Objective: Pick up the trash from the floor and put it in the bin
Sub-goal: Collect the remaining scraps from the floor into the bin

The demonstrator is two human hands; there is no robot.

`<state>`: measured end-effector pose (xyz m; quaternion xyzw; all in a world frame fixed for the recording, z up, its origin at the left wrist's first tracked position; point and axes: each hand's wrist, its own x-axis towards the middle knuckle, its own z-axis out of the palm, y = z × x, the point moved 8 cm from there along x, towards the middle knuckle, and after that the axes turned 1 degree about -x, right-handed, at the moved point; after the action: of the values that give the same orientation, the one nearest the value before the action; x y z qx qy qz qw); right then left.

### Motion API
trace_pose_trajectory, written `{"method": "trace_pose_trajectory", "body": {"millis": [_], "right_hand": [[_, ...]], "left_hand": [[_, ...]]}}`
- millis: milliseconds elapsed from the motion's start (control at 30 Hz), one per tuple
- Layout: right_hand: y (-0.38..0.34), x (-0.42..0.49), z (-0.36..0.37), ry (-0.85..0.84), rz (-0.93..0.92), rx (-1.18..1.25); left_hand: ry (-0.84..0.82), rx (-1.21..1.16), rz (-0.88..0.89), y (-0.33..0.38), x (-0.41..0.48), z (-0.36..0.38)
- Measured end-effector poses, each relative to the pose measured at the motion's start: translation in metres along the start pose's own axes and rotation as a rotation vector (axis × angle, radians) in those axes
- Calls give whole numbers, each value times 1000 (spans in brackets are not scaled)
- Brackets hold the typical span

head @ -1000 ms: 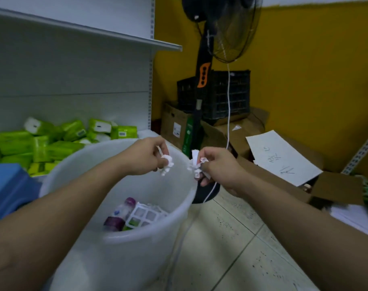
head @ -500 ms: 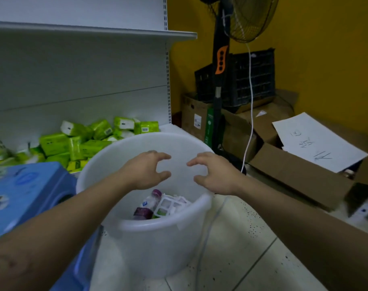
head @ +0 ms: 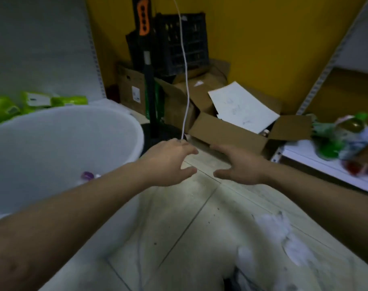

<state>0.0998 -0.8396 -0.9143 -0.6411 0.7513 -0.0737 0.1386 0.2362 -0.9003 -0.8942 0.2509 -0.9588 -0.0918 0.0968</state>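
The white plastic bin point(head: 107, 122) stands at the left, with a purple-capped bottle point(head: 87, 175) showing inside it. My left hand point(head: 168, 162) is open and empty, held over the tiled floor just right of the bin's rim. My right hand point(head: 239, 164) is open and empty too, a little to its right. White crumpled trash point(head: 283, 238) lies blurred on the floor at the lower right, below my right forearm.
A fan stand point(head: 148, 85) with a white cord point(head: 186, 80) rises behind the bin. Cardboard boxes point(head: 227, 131) with a paper sheet point(head: 241, 106) sit against the yellow wall. A low shelf point(head: 325, 162) with packaged goods is at the right; green packs point(head: 32, 101) lie at the left.
Both hands let go of the white paper scraps over the bin, then moved right, off the bin and over the floor. The view swung right and down.
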Motion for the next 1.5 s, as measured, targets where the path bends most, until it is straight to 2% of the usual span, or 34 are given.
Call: {"method": "trace_pose_trajectory", "body": {"millis": [133,267,367,500,567,667,767,867,967,1067,1200,1267,1333,1433,1500], "right_hand": [[74,-56,64,-105,128,54],[125,-103,149,-184,214,170],[138,-124,207,-285,226,199],[154,-136,247,-315,213,110],[157,-143,261,-335,215,73],[156,-148,274,-350,204,99],[155,-152,278,-357,230,199],[157,-157,277,-353,244,211],[166,-154,260,-222,306,265],[179,-152,240,-76,431,417],[171,-145,240,-84,423,535],[169,-137,236,-28,408,499],[169,-128,236,0,388,361],[167,-120,261,-179,360,129],[163,-118,281,-294,381,70]], "left_hand": [[-134,-111,-16,37,2,82],[-346,-198,-38,65,-17,176],[-430,-285,-118,79,-30,231],[-579,-382,-124,116,-55,299],[-603,-442,-137,127,-70,321],[-577,-522,-180,133,-92,341],[-554,-482,-231,131,-109,355],[-449,-504,-311,121,-111,355],[-334,-592,-413,102,-111,347],[-233,-645,-481,77,-110,333],[-99,-782,-560,47,-107,310],[-33,-795,-611,32,-108,298],[45,-773,-634,21,-110,282],[108,-685,-649,12,-115,265],[116,-686,-696,7,-121,263]]}}
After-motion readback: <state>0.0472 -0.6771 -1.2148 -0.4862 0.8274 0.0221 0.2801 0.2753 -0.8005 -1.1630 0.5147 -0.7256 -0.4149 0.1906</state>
